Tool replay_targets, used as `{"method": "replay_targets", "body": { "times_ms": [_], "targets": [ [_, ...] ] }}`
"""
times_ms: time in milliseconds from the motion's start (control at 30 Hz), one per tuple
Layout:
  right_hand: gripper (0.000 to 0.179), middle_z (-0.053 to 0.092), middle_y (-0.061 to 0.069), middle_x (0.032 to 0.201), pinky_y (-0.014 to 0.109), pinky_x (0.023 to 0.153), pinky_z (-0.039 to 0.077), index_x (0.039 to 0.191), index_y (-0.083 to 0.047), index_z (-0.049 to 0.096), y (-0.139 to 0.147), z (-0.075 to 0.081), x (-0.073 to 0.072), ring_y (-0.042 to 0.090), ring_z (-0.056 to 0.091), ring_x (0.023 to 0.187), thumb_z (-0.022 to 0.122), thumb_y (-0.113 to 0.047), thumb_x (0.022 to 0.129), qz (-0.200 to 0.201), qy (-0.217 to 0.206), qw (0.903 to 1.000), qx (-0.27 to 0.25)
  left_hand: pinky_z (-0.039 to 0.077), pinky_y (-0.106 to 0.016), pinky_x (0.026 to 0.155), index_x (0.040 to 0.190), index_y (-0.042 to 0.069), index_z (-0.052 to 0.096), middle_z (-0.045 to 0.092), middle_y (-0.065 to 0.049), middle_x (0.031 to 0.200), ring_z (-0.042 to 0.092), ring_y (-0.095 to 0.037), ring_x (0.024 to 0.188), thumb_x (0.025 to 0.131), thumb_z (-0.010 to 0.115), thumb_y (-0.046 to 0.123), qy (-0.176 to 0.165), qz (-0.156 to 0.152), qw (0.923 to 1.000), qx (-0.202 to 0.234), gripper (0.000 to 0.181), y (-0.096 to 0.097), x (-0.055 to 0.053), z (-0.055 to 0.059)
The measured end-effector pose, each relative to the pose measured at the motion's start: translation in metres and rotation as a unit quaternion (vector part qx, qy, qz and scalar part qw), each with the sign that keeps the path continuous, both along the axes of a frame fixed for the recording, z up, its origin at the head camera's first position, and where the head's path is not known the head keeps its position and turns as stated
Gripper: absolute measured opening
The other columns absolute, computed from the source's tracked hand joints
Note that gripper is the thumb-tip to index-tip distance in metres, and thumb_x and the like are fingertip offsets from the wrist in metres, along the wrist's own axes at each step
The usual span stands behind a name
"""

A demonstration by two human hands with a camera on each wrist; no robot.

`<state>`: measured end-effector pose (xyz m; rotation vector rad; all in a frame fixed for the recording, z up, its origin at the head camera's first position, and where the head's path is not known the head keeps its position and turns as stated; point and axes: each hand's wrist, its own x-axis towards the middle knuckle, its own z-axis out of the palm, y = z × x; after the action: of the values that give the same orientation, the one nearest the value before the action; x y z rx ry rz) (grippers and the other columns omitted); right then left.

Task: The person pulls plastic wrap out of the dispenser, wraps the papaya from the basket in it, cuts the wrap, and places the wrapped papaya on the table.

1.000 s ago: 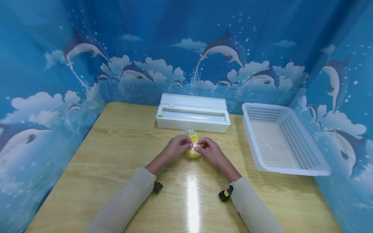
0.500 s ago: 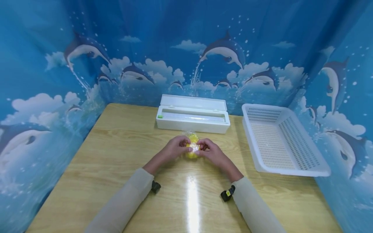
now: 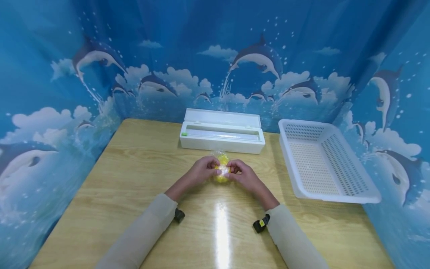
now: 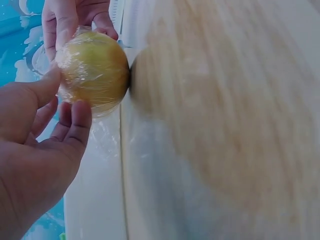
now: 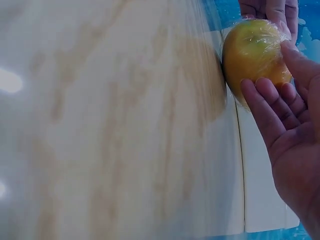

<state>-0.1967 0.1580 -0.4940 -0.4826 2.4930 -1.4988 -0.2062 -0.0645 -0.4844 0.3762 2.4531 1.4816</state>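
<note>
A round yellow fruit [image 3: 222, 179] in clear cling film rests on the table between both hands. In the left wrist view the wrapped fruit [image 4: 97, 75] shows creased, shiny film. My left hand [image 3: 202, 169] holds its left side between thumb and fingertips. From the right, my right hand [image 3: 245, 173] holds it the same way, with fingertips against the lower side of the fruit [image 5: 252, 57] in the right wrist view. Loose film [image 3: 218, 152] sticks up at the far side of the fruit. The thumbs lie close together over its near top.
Just behind the hands stands a long white cling film dispenser [image 3: 222, 143], lid raised, with a green slider [image 3: 184, 134] at its left end. A white perforated basket [image 3: 295, 175] is at the right. The wooden table [image 3: 134, 172] meets a dolphin-print curtain [image 3: 188, 45].
Over the second, both thumbs have shifted slightly down toward the near side of the wrapped fruit, and the loose film at its far side has sunk a little. The last half second looks nearly still.
</note>
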Motion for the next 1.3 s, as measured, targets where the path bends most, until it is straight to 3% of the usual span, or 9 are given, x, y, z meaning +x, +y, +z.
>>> {"method": "replay_targets", "body": {
  "times_ms": [200,400,600,800,1033,1300],
  "targets": [
    [0.025,0.062,0.007,0.101,0.03,0.077,0.052,0.122,-0.014,0.064,-0.001,-0.001,0.004,0.02,0.06,0.093,0.068,-0.019,0.097,-0.006,0.011,0.9999,-0.006,0.056,-0.036,0.087,0.114,0.011,0.066,0.062,-0.007,0.114,0.061,-0.022,0.101,0.094,0.071,0.016,0.003,-0.015,0.9997,-0.02,0.021,-0.007,0.0,0.007],
    [0.02,0.066,0.006,0.105,0.032,0.079,0.055,0.12,-0.015,0.067,-0.001,0.001,0.008,0.021,0.062,0.095,0.063,-0.017,0.101,-0.01,0.009,0.9999,-0.003,0.057,-0.034,0.084,0.119,0.013,0.064,0.06,-0.008,0.119,0.061,-0.021,0.101,0.092,0.075,0.029,-0.003,-0.008,0.9993,-0.035,0.034,-0.005,0.001,0.007],
    [0.021,0.067,0.0,0.113,0.036,0.084,0.056,0.118,-0.018,0.071,0.001,0.012,0.008,0.017,0.062,0.096,0.056,-0.026,0.105,-0.025,0.076,0.9964,0.027,0.057,-0.032,0.082,0.121,0.013,0.064,0.058,-0.007,0.121,0.061,-0.019,0.098,0.088,0.079,0.028,0.01,-0.013,0.9983,-0.055,0.039,-0.002,0.002,0.009],
    [0.024,0.062,0.003,0.131,0.033,0.083,0.055,0.123,-0.015,0.069,0.003,0.014,0.003,0.016,0.06,0.101,0.058,-0.023,0.103,-0.037,0.142,0.9881,0.047,0.057,-0.031,0.086,0.122,0.01,0.064,0.058,-0.009,0.123,0.061,-0.018,0.098,0.088,0.079,0.024,0.026,-0.033,0.9971,-0.064,0.04,-0.003,0.003,0.014],
    [0.024,0.064,0.0,0.127,0.029,0.077,0.055,0.125,-0.016,0.068,0.001,0.015,0.002,0.015,0.06,0.092,0.061,-0.018,0.101,-0.014,0.137,0.988,0.068,0.055,-0.034,0.091,0.127,0.011,0.063,0.056,-0.008,0.13,0.059,-0.019,0.104,0.09,0.076,0.022,0.018,-0.046,0.9966,-0.066,0.04,-0.004,0.004,0.017],
    [0.027,0.065,-0.001,0.124,0.03,0.075,0.053,0.126,-0.015,0.068,0.001,0.014,0.001,0.015,0.057,0.088,0.065,-0.017,0.1,-0.015,0.137,0.9851,0.103,0.053,-0.038,0.101,0.131,0.011,0.062,0.057,-0.007,0.133,0.06,-0.023,0.116,0.093,0.073,0.021,0.016,-0.048,0.9977,-0.046,0.041,-0.007,0.005,0.017]
  ]
}}
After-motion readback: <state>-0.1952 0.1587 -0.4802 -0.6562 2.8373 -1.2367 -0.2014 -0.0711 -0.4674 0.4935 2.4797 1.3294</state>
